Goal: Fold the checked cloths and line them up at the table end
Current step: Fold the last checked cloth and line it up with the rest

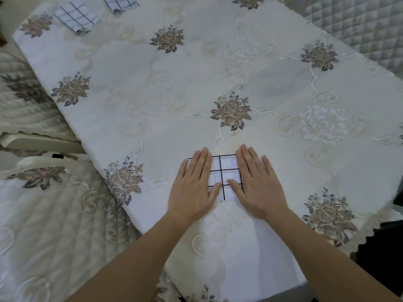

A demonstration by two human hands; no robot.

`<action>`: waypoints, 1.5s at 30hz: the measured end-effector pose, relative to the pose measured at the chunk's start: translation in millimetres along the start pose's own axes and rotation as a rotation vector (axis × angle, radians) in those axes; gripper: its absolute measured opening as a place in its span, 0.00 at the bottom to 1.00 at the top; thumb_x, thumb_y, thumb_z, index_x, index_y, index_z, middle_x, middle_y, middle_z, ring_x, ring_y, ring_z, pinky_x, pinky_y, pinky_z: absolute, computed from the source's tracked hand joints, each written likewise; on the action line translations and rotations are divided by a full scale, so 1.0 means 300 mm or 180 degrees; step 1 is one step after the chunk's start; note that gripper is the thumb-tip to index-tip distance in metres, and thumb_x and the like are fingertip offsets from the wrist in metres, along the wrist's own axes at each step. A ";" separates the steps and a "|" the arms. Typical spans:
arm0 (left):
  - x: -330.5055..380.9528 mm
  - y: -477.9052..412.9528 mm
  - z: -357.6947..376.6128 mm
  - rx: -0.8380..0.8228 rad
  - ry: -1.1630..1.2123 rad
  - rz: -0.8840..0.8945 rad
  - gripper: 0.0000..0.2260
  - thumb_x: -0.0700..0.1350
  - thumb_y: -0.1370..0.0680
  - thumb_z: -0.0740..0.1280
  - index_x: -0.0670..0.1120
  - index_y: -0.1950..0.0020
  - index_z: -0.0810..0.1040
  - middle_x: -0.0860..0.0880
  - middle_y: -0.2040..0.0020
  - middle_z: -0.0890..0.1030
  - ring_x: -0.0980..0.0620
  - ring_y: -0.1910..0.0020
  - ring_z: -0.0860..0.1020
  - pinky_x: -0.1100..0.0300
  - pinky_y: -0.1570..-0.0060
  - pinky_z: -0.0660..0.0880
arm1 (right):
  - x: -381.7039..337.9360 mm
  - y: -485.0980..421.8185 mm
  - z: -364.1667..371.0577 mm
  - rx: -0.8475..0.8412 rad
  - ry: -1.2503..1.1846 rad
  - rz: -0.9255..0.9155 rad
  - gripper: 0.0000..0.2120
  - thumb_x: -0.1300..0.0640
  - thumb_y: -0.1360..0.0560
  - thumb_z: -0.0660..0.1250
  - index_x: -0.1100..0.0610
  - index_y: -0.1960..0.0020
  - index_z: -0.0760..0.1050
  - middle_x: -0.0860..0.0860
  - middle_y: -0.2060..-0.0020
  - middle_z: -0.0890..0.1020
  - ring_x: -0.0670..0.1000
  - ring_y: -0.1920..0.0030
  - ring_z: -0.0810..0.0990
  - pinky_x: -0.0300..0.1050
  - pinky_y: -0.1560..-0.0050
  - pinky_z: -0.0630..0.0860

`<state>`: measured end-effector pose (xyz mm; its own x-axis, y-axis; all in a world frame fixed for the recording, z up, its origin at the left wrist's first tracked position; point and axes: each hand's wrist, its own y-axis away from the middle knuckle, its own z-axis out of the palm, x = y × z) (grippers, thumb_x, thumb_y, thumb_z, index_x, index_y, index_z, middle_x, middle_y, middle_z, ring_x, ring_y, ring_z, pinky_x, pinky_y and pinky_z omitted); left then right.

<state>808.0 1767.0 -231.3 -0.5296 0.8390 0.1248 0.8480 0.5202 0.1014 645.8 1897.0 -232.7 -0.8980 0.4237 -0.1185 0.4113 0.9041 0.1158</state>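
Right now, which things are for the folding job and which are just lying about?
For the job: near cloth, left hand, right hand, far cloth, second far cloth.
Just there: tablecloth, quilted chair.

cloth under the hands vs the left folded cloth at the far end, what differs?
The near cloth lies by the near edge of the table; the far cloth lies at the far end. The near cloth is pressed flat under the left hand and right hand; the far cloth lies untouched. The near cloth sits square to the camera; the far cloth is turned at an angle. Both are white with dark checks, folded small.
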 end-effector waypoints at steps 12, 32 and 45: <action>0.021 -0.060 0.001 0.0039 0.0077 0.0458 0.29 0.55 0.17 0.49 0.42 0.19 0.53 0.46 0.18 0.51 0.51 0.19 0.47 0.47 0.23 0.55 | -0.068 -0.017 -0.003 0.0182 -0.0123 0.0065 0.32 0.45 0.19 0.49 0.60 0.20 0.52 0.54 0.20 0.53 0.51 0.20 0.50 0.56 0.23 0.54; -0.054 0.033 -0.088 -0.0244 0.0650 -0.0135 0.37 0.67 0.22 0.40 0.47 0.18 0.44 0.52 0.19 0.42 0.54 0.20 0.41 0.47 0.21 0.45 | 0.027 -0.033 -0.217 -0.0420 -0.0155 0.0270 0.35 0.38 0.19 0.55 0.53 0.19 0.50 0.53 0.22 0.59 0.54 0.22 0.57 0.53 0.24 0.57; -0.029 0.075 -0.114 0.0049 0.0236 0.0287 0.33 0.62 0.30 0.73 0.55 0.28 0.70 0.48 0.25 0.69 0.47 0.26 0.67 0.44 0.29 0.67 | 0.002 -0.270 -0.263 -0.0756 -0.0093 -0.0875 0.15 0.47 0.18 0.58 0.51 0.35 0.72 0.51 0.43 0.74 0.56 0.42 0.73 0.52 0.46 0.72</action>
<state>831.1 1765.9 -196.3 -0.4508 0.8686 0.2056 0.8921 0.4461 0.0713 599.7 1819.6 -164.4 -0.9637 0.1711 -0.2047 0.1043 0.9478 0.3012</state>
